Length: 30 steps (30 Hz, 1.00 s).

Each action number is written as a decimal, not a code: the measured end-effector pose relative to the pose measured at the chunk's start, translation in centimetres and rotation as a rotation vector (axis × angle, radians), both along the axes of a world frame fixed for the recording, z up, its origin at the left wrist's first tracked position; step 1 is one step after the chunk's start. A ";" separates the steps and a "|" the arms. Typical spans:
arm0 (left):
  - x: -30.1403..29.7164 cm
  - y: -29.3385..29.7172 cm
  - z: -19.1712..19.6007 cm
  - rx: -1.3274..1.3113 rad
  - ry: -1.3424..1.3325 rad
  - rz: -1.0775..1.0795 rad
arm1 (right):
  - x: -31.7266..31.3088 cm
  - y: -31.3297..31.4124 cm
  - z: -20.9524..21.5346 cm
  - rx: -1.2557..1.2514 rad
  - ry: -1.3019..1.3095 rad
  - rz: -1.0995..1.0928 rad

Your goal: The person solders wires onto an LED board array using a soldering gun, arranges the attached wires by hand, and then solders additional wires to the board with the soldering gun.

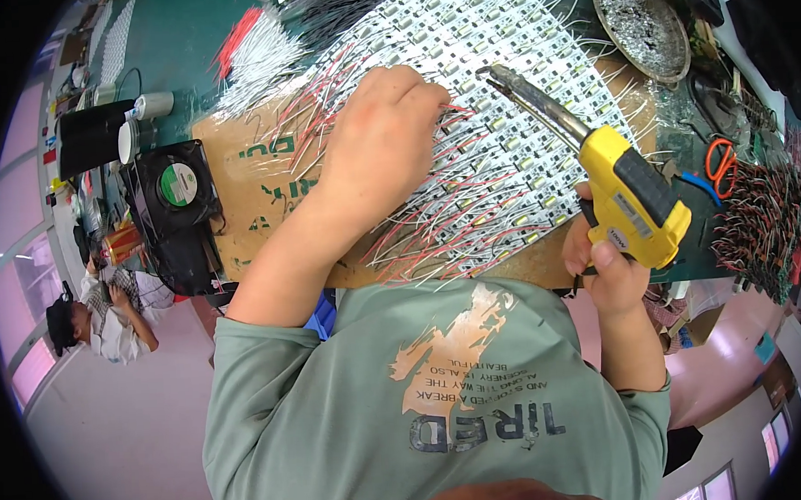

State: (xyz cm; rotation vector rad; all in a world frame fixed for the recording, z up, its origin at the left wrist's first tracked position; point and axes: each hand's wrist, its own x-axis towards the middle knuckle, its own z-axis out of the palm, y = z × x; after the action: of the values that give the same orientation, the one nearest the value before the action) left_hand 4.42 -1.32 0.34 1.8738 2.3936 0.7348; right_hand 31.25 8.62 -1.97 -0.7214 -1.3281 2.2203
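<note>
My left hand [382, 130] is closed in a pinch over a large sheet of small white circuit boards [491, 67]. A bit of red wire [453, 109] shows at its fingertips; the rest of the grip is hidden by the hand. Many red and white wires [444, 230] stick out from the boards' near and left sides. My right hand [611, 263] is wrapped round the handle of a yellow and black soldering gun [635, 195]. Its dark metal tip points up and left, above the boards and just right of my left hand.
Brown cardboard [247, 221] lies under the boards. Loose white wires [267, 59] are piled at the far left, near a black fan [179, 184]. A round metal dish [641, 25], orange-handled scissors [721, 166] and bundled wired parts [761, 225] are on the right. Another person [117, 307] sits far left.
</note>
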 end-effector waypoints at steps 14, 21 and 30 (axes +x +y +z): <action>-1.7 0.6 -1.1 0.087 -0.005 -0.022 | -2.2 0.5 0.7 -0.002 -0.171 0.056; -1.7 0.5 -1.0 0.066 0.032 -0.023 | -2.9 0.3 1.3 0.017 -0.174 0.040; -1.7 0.3 -1.0 0.035 0.032 -0.016 | -2.6 0.5 1.3 0.053 -0.216 0.116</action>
State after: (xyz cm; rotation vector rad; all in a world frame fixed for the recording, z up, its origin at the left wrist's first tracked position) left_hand 2.72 -0.98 -0.65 1.9299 2.3966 0.7560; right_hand 28.61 9.14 -0.70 -0.9063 -1.5634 2.2373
